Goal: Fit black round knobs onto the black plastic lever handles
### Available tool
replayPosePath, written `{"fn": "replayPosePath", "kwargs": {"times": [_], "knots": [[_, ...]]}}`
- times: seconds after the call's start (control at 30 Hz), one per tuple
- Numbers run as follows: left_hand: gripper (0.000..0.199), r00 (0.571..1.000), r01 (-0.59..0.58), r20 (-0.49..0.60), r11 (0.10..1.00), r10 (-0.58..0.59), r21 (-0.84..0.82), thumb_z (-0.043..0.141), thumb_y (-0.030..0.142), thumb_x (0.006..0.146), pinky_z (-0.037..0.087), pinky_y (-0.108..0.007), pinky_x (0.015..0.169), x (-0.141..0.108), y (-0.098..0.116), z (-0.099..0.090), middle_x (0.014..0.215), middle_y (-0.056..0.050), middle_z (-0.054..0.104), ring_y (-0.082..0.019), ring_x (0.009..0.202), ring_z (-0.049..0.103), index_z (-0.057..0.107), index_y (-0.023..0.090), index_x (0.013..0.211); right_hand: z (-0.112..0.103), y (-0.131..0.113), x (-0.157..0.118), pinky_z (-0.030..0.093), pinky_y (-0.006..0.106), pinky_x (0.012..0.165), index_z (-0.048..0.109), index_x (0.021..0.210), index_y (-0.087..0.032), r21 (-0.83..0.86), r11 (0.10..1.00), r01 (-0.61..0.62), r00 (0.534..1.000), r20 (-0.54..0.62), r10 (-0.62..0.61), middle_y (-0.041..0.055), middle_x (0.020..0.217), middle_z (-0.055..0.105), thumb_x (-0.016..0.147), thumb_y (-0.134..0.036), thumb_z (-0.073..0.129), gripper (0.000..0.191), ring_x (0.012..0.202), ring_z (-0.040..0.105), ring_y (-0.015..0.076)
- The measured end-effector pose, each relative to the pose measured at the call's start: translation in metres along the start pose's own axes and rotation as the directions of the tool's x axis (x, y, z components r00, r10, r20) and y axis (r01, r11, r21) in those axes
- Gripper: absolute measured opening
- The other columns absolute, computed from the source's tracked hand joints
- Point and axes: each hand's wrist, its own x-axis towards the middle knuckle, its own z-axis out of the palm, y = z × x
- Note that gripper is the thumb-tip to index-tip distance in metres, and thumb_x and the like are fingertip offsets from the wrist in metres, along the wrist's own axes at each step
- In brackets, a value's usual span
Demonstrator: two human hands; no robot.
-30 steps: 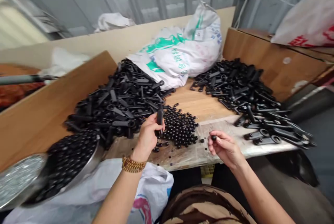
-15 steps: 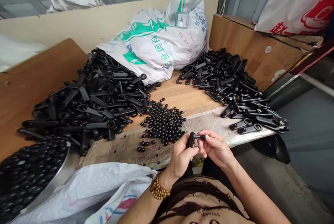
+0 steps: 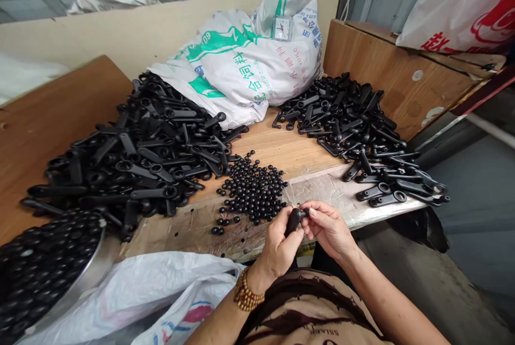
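One wooden worktable [image 3: 277,144] bears one printed white sack [image 3: 245,74]. Two heaps of black crank handles, a left heap [image 3: 148,160] and a right heap [image 3: 346,114], are too tangled to count. One metal bowl [image 3: 90,270] of black balls is cut off at left. One pile of black ball knobs [image 3: 255,189], also uncountable, lies near two hands: the left hand [image 3: 278,246] grips one crank handle [image 3: 294,221]; the right hand [image 3: 328,229] pinches its peg, fingers hiding the tip. One small clock [image 3: 282,27] rests against the sack.
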Motion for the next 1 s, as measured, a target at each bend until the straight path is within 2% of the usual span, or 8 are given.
{"fn": "replayPosePath", "kwargs": {"times": [0.23,0.43,0.57,0.7,0.87,1.0], "knots": [[0.011,0.998,-0.066,0.003,0.988,0.066,0.141,0.044,0.013,0.079,0.044,-0.023,0.067,-0.004,0.006,0.007,0.072,0.003,0.054,-0.011,0.067,0.053,0.049,0.019,0.087,-0.002,-0.001,-0.008,0.044,0.015,0.036,0.068,0.08,-0.014,-0.08,0.996,0.039,0.999,-0.026,-0.041,0.0009,0.055,0.063,0.072,-0.029,0.07,0.018,0.042,0.055,0.0088],[0.023,0.993,-0.015,-0.102,0.935,0.055,0.355,0.045,0.015,0.08,0.047,-0.024,0.066,-0.007,-0.01,0.013,0.07,0.002,0.061,-0.014,0.068,0.06,0.052,0.021,0.101,-0.003,0.002,-0.015,0.043,0.016,0.033,0.067,0.076,-0.013,-0.13,0.989,0.065,0.997,-0.02,-0.068,0.0007,0.053,0.061,0.072,-0.031,0.069,0.018,0.04,0.054,0.0092],[0.025,0.991,-0.015,-0.112,0.876,0.078,0.482,0.044,0.021,0.084,0.048,-0.026,0.067,-0.009,-0.017,0.015,0.076,-0.002,0.065,-0.016,0.071,0.062,0.051,0.019,0.108,-0.002,0.003,-0.019,0.039,0.015,0.031,0.065,0.074,-0.013,-0.12,0.992,0.044,0.997,-0.061,-0.052,0.0,0.052,0.06,0.071,-0.031,0.07,0.019,0.038,0.052,0.0084],[0.023,0.987,-0.06,-0.086,0.814,0.134,0.577,0.041,0.021,0.085,0.048,-0.028,0.068,-0.008,-0.019,0.014,0.082,-0.005,0.067,-0.018,0.074,0.063,0.051,0.018,0.105,-0.001,0.0,-0.025,0.033,0.014,0.029,0.064,0.07,-0.012,-0.173,0.985,0.006,0.994,-0.104,-0.024,-0.001,0.049,0.057,0.07,-0.033,0.07,0.021,0.035,0.047,0.0065],[0.017,0.99,-0.103,0.008,0.685,0.14,0.721,0.039,0.015,0.082,0.047,-0.029,0.062,0.0,-0.02,0.005,0.07,-0.005,0.065,-0.02,0.065,0.063,0.053,0.017,0.091,-0.006,-0.001,-0.022,0.027,0.013,0.031,0.065,0.07,-0.012,-0.349,0.937,-0.025,0.986,-0.163,-0.034,-0.0026,0.048,0.053,0.073,-0.033,0.067,0.021,0.036,0.041,0.0035],[0.016,0.993,-0.107,0.05,0.637,0.107,0.764,0.038,0.016,0.083,0.047,-0.03,0.06,0.009,-0.023,0.001,0.069,-0.005,0.066,-0.021,0.066,0.065,0.053,0.019,0.089,-0.013,-0.001,-0.012,0.021,0.013,0.03,0.062,0.069,-0.011,-0.283,0.954,-0.095,0.99,-0.127,0.061,-0.0035,0.046,0.051,0.073,-0.034,0.067,0.024,0.033,0.037,0.0026]]}}
